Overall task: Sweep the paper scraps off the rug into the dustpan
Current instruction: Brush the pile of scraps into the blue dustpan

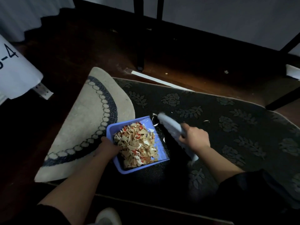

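Blurred hand brush beside a full dustpan on the dark rug

The left hand point(108, 147) grips the blue dustpan point(159, 151), heaped with tan paper scraps point(136, 143), near the rug's point(227, 127) left edge; the right hand point(194, 137) curls round the motion-blurred brush point(170, 125), bristles indistinct.

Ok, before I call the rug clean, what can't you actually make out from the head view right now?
- Brush: motion-blurred, so its bristles and rug contact are unclear.
- Left hand: fingers hidden behind the dustpan wall and the scrap pile.
- Dark rug: dim light and its pattern could hide small scraps; a few white scraps show.
- Rug's near part: covered by both arms.
- Right hand: grips the brush, handle mostly hidden.
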Tool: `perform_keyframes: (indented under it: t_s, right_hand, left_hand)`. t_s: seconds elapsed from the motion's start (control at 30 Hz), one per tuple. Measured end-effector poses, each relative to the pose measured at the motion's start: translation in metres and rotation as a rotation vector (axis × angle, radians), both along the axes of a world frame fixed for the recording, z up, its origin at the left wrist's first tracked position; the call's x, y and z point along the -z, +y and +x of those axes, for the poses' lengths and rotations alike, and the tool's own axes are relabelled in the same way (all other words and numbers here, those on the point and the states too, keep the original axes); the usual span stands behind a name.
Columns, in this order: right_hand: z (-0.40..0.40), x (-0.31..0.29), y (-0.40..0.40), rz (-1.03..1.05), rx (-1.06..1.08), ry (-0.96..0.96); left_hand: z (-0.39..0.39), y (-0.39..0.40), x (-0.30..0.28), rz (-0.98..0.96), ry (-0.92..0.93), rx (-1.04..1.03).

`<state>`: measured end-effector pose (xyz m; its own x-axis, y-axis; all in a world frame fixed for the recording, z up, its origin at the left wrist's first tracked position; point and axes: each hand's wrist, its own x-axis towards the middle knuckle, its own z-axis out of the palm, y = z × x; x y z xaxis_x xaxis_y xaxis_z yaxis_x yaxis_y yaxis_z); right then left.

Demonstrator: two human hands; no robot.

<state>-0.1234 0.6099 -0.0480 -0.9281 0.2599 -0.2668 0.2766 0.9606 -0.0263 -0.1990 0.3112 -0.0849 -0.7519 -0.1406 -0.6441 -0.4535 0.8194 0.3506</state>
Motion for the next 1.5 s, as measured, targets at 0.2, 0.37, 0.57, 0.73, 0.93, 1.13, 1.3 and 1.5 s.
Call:
perform_keyframes:
  t_s: [0.2,0.37,0.57,0.73,0.93,1.13,1.3,1.5]
  right_hand:
    - [0.012,-0.020,0.007,-0.004,-0.162,0.019]
    - [0.012,-0.031,0.028,0.063,-0.120,0.076]
    - [-0.004,-0.016,0.029,0.113,0.092,0.065]
    - [-0.005,-0.004,0.008,0.017,0.042,0.020]
    - [0.005,-0.017,0.007,0.006,-0.159,0.005]
    - [0.007,-0.029,0.031,0.081,-0.046,0.111]
    - [0.002,-0.013,0.037,0.091,0.207,0.092]
    - [0.002,0.002,0.000,0.019,0.003,0.006]
  left_hand:
    - [0.000,0.002,-0.003,-0.010,-0.003,0.011]
    - [0.001,0.002,-0.003,0.003,-0.010,0.007]
    - [0.001,0.006,-0.004,-0.006,-0.020,-0.017]
    - [0.001,0.003,-0.002,-0.005,-0.008,-0.003]
    - [0.002,0.004,-0.005,-0.013,-0.008,-0.005]
    - [0.003,0.005,-0.007,-0.008,-0.007,-0.005]
    - [0.003,0.007,-0.007,-0.002,-0.012,-0.015]
    - [0.002,0.013,-0.005,-0.009,-0.021,-0.015]
